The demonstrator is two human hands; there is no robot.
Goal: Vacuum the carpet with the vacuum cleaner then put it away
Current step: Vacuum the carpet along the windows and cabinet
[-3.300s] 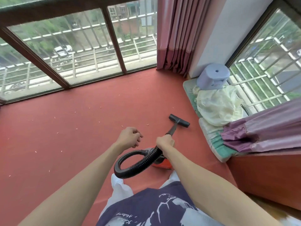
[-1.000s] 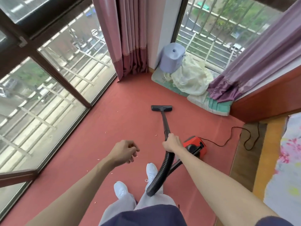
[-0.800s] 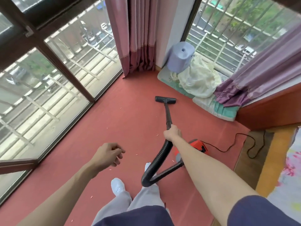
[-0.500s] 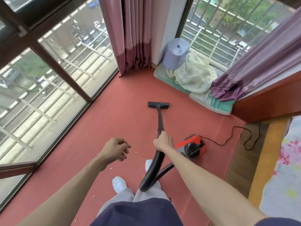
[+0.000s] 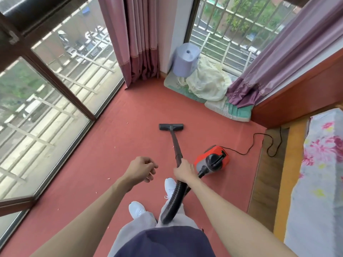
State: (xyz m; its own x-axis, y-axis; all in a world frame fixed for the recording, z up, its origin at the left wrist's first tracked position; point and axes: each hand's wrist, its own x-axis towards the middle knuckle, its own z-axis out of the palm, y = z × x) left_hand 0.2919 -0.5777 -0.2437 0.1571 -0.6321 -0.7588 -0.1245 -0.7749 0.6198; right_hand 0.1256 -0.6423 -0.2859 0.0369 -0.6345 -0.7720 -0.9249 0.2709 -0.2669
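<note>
My right hand [image 5: 183, 170] grips the black wand [image 5: 176, 145] of the vacuum cleaner where it joins the ribbed hose [image 5: 174, 199]. The wand runs forward to the flat black floor nozzle [image 5: 171, 127], which lies on the red carpet [image 5: 111, 154]. The red and black vacuum body [image 5: 211, 160] sits on the carpet just right of that hand, its black cord [image 5: 259, 143] trailing off to the right. My left hand [image 5: 142, 168] hovers left of the wand with loosely curled fingers and holds nothing.
Large windows [image 5: 46, 108] line the left side. In the far corner stand a lilac stool [image 5: 185, 60], a cream cloth [image 5: 207, 82] and cushions [image 5: 232, 112] under purple curtains [image 5: 259, 71]. A wooden ledge [image 5: 300, 93] and a floral bed [image 5: 319, 173] bound the right. Small crumbs dot the carpet.
The nozzle has slid back toward me across the carpet. The vacuum body now sits a little further right of my right hand. My left hand stays empty beside the wand.
</note>
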